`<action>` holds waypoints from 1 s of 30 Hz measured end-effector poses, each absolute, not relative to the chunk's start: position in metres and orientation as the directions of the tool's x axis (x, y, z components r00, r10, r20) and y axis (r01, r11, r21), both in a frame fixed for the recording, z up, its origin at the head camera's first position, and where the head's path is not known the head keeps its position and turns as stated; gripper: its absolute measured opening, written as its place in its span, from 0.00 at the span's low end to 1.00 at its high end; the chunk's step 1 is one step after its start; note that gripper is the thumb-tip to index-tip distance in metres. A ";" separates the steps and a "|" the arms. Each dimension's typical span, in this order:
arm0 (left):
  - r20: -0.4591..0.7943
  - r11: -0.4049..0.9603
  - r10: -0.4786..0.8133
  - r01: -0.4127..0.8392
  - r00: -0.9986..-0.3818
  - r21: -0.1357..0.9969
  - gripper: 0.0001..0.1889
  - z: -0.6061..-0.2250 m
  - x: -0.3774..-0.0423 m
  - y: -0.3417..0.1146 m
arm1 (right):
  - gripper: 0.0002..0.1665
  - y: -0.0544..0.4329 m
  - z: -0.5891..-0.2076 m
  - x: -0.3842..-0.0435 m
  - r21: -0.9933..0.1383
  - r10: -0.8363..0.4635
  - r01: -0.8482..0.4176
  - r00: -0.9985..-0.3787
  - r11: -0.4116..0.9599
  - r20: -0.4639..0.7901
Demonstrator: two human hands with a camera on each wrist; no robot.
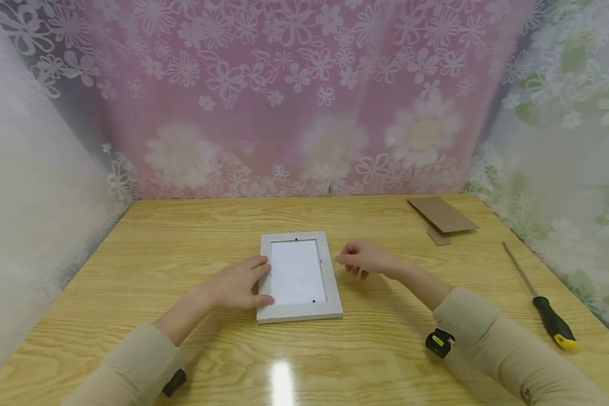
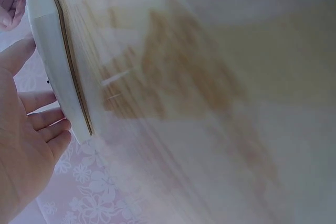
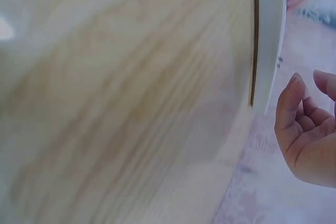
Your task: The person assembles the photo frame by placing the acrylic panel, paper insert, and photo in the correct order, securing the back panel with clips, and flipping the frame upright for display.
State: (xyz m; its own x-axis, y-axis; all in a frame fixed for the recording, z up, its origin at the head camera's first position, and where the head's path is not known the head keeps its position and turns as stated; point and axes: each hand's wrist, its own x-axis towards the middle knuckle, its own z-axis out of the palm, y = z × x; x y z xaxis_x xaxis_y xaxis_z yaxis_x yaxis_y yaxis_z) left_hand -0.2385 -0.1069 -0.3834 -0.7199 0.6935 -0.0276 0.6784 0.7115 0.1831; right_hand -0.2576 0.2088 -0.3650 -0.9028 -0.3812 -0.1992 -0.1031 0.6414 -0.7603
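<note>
A white picture frame (image 1: 300, 311) lies in the middle of the wooden table, a white panel (image 1: 296, 273) filling its opening. Small black tabs (image 1: 296, 239) show around the inner edge. My left hand (image 1: 238, 283) rests on the frame's left side, thumb near the lower corner and fingers higher up. In the left wrist view, the fingers (image 2: 44, 116) lie extended against the frame's edge (image 2: 55, 51). Just off the right side hovers my right hand (image 1: 365, 259), its fingers loosely bent. The right wrist view shows a gap between its thumb and forefinger (image 3: 289, 103), with nothing held there.
Brown cardboard pieces (image 1: 444, 214) lie at the back right. A screwdriver (image 1: 550, 318) with a black and yellow handle lies along the right side of the table (image 1: 193, 225). Floral curtains (image 1: 304, 113) hang behind and at both sides.
</note>
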 end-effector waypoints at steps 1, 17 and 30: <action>-0.028 0.713 0.692 0.677 -0.721 0.179 0.41 -0.383 -0.238 -0.107 | 0.19 0.212 -0.364 -0.259 -0.765 -0.364 -0.094 -0.911 0.637 -0.192; -0.023 0.708 0.696 0.682 -0.717 0.182 0.41 -0.384 -0.238 -0.106 | 0.32 0.285 -0.348 -0.278 -0.797 -0.069 0.067 -0.988 0.601 -0.136; -0.024 0.710 0.697 0.684 -0.717 0.168 0.41 -0.382 -0.236 -0.107 | 0.34 0.353 -0.347 -0.282 -0.852 0.132 0.178 -0.983 0.492 -0.129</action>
State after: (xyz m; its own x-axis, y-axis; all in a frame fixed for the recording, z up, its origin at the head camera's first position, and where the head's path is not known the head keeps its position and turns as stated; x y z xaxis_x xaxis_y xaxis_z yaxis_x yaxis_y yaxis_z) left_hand -0.2364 -0.1066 -0.3825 -0.7167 0.6970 -0.0239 0.6844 0.7095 0.1680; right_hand -0.2817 0.3533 -0.3466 -0.9828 0.1317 -0.1293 0.1780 0.4919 -0.8523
